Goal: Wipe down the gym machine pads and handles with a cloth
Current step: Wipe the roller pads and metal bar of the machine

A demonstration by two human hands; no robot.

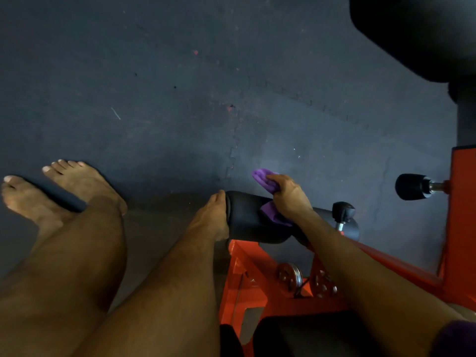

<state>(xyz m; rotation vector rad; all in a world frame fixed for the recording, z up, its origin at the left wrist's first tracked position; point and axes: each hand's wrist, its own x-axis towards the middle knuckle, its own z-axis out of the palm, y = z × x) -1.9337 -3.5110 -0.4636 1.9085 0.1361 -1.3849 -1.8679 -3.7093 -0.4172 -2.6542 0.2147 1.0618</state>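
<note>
Gripping purple cloth (268, 199) against roller pad (247, 220), right hand (288, 195) curled, left hand (213, 217) steadying pad end.

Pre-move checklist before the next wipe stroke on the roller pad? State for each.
1. Right hand grips purple cloth: ok.
2. Cloth touches black roller pad: ok.
3. Left hand steadies the pad's end: ok.
4. Pad's underside wiped: cannot tell, hidden.
5. Adjustment knob close beside the right forearm: not ok, snag risk.
6. Black handle on orange frame untouched: ok.
</note>
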